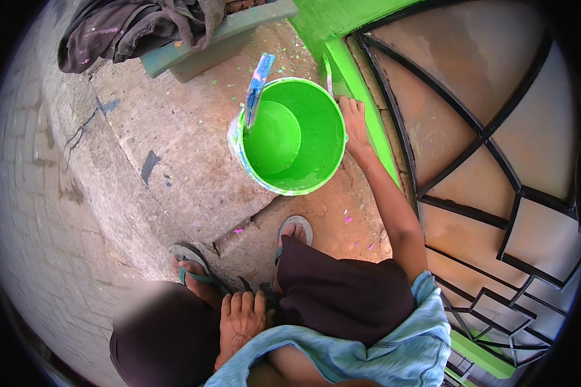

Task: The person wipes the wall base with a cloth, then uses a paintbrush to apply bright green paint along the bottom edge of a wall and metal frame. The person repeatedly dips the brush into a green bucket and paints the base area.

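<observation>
My right hand (pixel 354 122) reaches past the far right side of a paint bucket (pixel 290 192), its fingers closed on a slim paintbrush (pixel 330 76) with a green-coated tip. The brush tip is close to the bright green wall base (pixel 350 76); whether it touches cannot be told. Green paint (pixel 274 137) covers the bucket's bottom and inner wall. A blue, paint-stained wooden stick (pixel 258 87) leans over the bucket's left rim with its lower end inside. My left hand (pixel 242 322) lies on my leg, fingers draped and holding nothing.
A dark cloth (pixel 142 29) is draped over a greenish bench-like piece (pixel 206 48) at the far left. A black metal grille (pixel 484 132) runs along the right side. My sandalled feet stand on paint-spotted concrete (pixel 187 174), with brick paving (pixel 39 213) farther left.
</observation>
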The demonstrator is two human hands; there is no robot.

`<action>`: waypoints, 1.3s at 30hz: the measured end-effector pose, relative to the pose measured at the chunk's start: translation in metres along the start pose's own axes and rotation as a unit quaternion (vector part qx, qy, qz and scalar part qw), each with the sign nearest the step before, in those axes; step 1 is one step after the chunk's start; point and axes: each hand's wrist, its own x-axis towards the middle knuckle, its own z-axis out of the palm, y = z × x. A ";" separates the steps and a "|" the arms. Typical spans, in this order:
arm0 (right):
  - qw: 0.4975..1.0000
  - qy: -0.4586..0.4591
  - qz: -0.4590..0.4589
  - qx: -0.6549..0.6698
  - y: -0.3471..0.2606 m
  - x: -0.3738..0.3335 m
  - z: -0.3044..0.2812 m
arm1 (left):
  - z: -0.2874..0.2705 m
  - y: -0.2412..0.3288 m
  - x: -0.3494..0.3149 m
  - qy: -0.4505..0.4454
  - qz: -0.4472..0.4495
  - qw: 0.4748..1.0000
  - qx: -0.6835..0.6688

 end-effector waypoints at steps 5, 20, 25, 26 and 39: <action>1.000 -0.013 0.003 -0.009 0.009 0.003 0.014 | 0.003 -0.001 -0.001 -0.005 0.004 1.000 -0.003; 0.999 0.015 0.026 -0.020 -0.014 -0.041 -0.023 | -0.003 -0.003 -0.002 0.019 0.010 1.000 0.003; 0.999 0.013 0.020 -0.032 0.003 0.000 -0.004 | -0.003 -0.004 0.001 0.009 0.022 1.000 0.009; 0.999 0.001 0.025 -0.038 0.006 -0.001 -0.001 | -0.003 -0.004 0.001 0.008 0.020 1.000 0.007; 0.995 0.009 0.094 -0.008 -0.019 -0.086 -0.015 | 0.000 -0.005 0.000 0.007 0.019 1.000 0.010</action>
